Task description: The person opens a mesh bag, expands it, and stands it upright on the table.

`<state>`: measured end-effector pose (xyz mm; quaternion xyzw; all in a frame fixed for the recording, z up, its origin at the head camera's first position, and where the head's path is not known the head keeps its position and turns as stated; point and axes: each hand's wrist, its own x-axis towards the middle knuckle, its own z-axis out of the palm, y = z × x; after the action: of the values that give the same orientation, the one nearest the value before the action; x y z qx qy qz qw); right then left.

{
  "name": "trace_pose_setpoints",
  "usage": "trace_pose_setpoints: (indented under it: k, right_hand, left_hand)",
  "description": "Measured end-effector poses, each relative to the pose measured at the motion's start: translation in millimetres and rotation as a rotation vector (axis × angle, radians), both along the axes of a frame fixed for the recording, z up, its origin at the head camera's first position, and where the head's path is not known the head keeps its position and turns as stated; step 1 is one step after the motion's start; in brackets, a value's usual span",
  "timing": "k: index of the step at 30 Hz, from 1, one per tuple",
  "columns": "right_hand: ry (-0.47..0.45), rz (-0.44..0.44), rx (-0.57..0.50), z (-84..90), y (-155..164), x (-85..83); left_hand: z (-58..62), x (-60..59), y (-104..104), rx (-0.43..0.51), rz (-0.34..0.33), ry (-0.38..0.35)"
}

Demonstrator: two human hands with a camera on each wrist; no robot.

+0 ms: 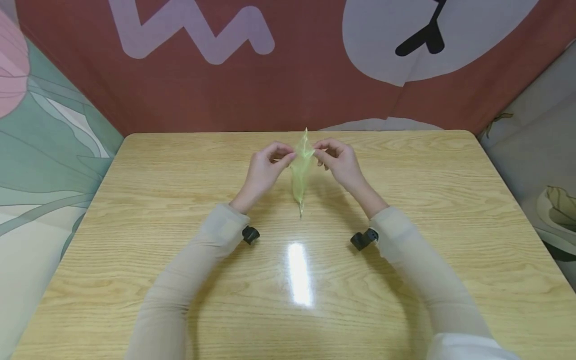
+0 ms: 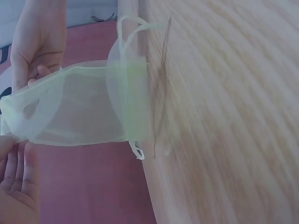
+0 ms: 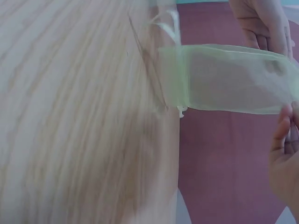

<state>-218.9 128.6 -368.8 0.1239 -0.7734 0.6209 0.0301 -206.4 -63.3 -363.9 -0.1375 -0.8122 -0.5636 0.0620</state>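
A sheer yellow-green drawstring pouch (image 1: 300, 175) hangs between the two hands above the far half of the table. The left hand (image 1: 266, 167) pinches one side of its upper end between thumb and fingers, and the right hand (image 1: 340, 164) pinches the opposite side. In the left wrist view the gathered band and pale cord loops (image 2: 138, 151) are at the pouch's lower end, close to the tabletop. Through the fabric (image 3: 229, 79) the backdrop shows. A small dark patch appears near the pinched end; I cannot tell what it is.
The wood-grain table (image 1: 135, 260) ends at a reddish printed cloth (image 1: 297, 95) behind the hands. A leafy printed cloth (image 1: 49, 140) hangs at the left. Beyond the right edge stands a pale object (image 1: 555, 207). Each wrist wears a small black camera (image 1: 250, 235).
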Motion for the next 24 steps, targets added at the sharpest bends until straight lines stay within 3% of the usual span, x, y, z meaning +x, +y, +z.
trace_pose_setpoints:
  k: [6, 13, 17, 24]
  right_hand:
    - [-0.007, 0.017, -0.028, 1.0, 5.0, -3.8]
    - [-0.028, -0.022, -0.056, 3.9, 7.2, -4.2]
    - [-0.058, 0.0, -0.029, 6.6, 7.9, -4.2]
    - [-0.1, 0.03, 0.113, 8.5, 8.1, -4.3]
  left_hand:
    - [-0.2, -1.9, -1.3, 0.026, 0.01, -0.008]
    - [0.8, -2.7, -3.1, 0.073, 0.001, 0.005]
    - [0.7, -2.2, -4.2, 0.012, -0.046, 0.031]
    - [3.3, -1.9, -2.5, -0.073, -0.127, 0.026]
